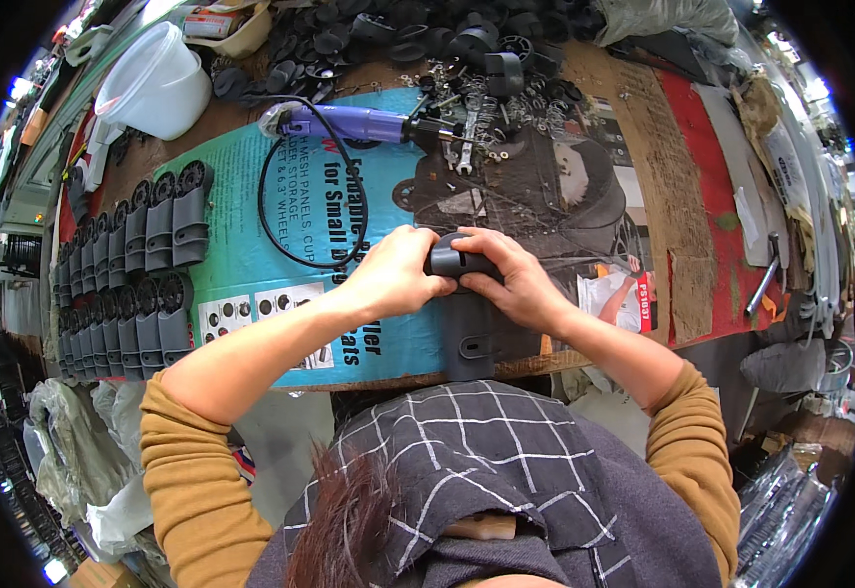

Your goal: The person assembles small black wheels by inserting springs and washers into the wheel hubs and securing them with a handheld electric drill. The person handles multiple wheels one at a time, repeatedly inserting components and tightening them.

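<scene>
Both hands meet at the near middle of the table around a rounded black plastic part [455, 259] with a slot in it. My left hand [400, 270] grips its left side, thumb and fingers closed on it. From the right, my right hand [514, 278] wraps over the same part, fingers on top and thumb on the near side. Just below the hands lies a long dark grey plastic housing [469, 343] with an oval slot at its near end; whether it joins the held part is hidden. Beyond the hands lies a purple power screwdriver [354, 123] with a looped black cord [265, 211].
Rows of dark grey housings with wheels [161, 220] stand at the left. Farther back are a white bucket [156, 88], an open-end wrench [469, 132], loose springs [545, 110] and heaped black parts [349, 39]. A metal-handled tool [764, 279] lies right. Printed cardboard [226, 211] covers the table.
</scene>
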`<state>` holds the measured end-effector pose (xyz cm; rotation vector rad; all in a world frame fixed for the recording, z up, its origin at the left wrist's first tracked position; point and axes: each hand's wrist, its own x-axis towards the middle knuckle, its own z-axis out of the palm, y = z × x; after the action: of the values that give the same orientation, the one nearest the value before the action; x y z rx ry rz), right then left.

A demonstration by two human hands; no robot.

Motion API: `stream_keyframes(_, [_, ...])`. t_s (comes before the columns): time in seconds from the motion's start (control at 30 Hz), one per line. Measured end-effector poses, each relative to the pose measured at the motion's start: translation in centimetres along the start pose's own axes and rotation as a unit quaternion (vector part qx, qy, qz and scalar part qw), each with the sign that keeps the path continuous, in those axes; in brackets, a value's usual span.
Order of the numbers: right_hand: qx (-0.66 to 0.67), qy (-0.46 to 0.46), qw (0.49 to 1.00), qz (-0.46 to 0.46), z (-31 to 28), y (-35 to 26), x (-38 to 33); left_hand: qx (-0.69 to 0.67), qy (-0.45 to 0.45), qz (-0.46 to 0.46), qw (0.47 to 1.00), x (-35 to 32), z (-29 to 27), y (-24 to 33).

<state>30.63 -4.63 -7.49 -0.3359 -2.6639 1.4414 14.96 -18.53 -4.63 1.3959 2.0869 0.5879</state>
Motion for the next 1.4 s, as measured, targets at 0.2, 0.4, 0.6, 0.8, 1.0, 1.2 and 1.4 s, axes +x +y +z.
stream_keyframes(0.2, [0.115, 0.066, 0.990, -0.056, 1.2, 3.0, -1.3, -0.206, -0.177, -0.273, 0.923, 3.2, -0.6, 0.9])
stream_keyframes(0.4, [0.379, 0.162, 0.911, -0.034, 1.1, 0.2, -3.0, -0.442, -0.097, -0.281, 0.846, 1.7, 0.1, 3.7])
stream_keyframes(0.6, [0.495, 0.011, 0.868, 0.041, -0.6, -2.5, -4.5, -0.320, 0.041, 0.038, 0.946, -2.9, -1.8, 5.3])
stream_keyframes(0.8, [0.193, 0.026, 0.980, 0.030, -1.6, -4.7, -4.1, -0.065, 0.167, 0.125, 0.976, -4.2, -1.6, 5.0])
stream_keyframes(1.0, [-0.123, 0.125, 0.984, -0.032, -1.1, -5.0, -3.5, -0.122, 0.168, 0.173, 0.963, -3.3, -0.7, 1.8])
stream_keyframes(1.2, [-0.598, 0.286, 0.739, -0.121, 5.1, -2.9, -1.6, -0.239, 0.264, 0.006, 0.935, -3.9, 6.6, 2.5])
stream_keyframes(1.4, [-0.370, 0.240, 0.891, -0.110, 5.3, -4.1, -3.3, -0.274, 0.400, 0.006, 0.875, 0.0, 8.2, 1.0])
